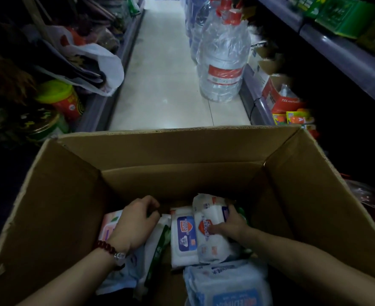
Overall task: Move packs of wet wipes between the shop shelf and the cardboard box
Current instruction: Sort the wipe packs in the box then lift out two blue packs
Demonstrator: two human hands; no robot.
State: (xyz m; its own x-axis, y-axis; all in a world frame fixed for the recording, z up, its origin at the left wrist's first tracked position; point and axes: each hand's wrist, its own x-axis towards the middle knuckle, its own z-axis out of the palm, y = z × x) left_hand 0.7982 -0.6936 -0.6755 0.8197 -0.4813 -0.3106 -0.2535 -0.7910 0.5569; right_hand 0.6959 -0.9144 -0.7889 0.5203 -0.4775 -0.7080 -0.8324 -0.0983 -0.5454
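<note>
Gripping white orange-shield wet-wipe pack (208,228) in right hand (228,226); left hand (135,221) curling, contents unclear; several packs remaining in brown cardboard box (56,195).

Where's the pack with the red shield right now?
In the cardboard box, right of centre, held by the right hand, beside the blue-label pack.

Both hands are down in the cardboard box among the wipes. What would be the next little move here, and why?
Probably lift the right hand straight up with the pack of wipes it already grips. Its thumb and fingers are curled round that pack, which stands tilted above the ones lying flat, so it looks ready to come out. The left hand is curled over other packs at the box wall; whether it grips one I cannot tell.
</note>
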